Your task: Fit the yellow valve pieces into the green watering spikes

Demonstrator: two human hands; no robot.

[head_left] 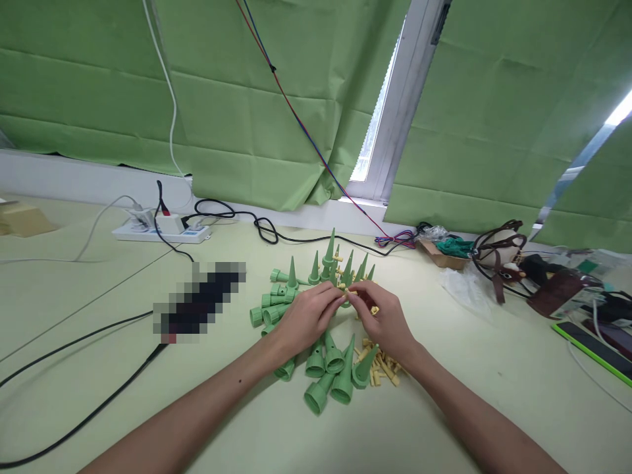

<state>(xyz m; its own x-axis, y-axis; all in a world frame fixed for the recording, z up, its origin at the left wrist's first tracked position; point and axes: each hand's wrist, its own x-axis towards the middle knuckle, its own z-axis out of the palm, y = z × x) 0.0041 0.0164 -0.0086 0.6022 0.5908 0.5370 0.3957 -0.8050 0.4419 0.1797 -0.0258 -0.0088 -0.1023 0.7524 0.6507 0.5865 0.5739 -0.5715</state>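
At the middle of the pale surface (pixel 474 345), you've got a small yellow plastic piece (pixel 347 290) at your fingertips, with a green plastic cone right by it, mostly covered. Your left hand (pixel 310 311) and right hand (pixel 384 317) are together, thumbs and forefingers meeting over that spot; can't tell which one grips the piece and which the cone.

Just beyond your fingers, tapered green plastic cones (pixel 331 251) stand upright in a bunch, points up, a few yellow bits among them. More green cones lie on their sides left of and under your left hand; nearer you, another group (pixel 342 387) lies with open round ends towards you. Beside that group, partly under your right hand, is a loose heap of small yellow tubular pieces (pixel 389 372).

Farther out, on your left: a blurred-out dark object (pixel 202 304) with black cables, then a white power strip (pixel 148 232) with plugs in it. Along the back: a black cable (pixel 302 239) and a coiled red-and-blue wire (pixel 395 239). To your right: an open brown cardboard box (pixel 443 257), a crumpled clear plastic bag (pixel 465 289), a dark reddish-brown pouch (pixel 563 291), a lime-green-edged phone (pixel 592 352). Green fabric blinds (pixel 276 131) hang behind everything.
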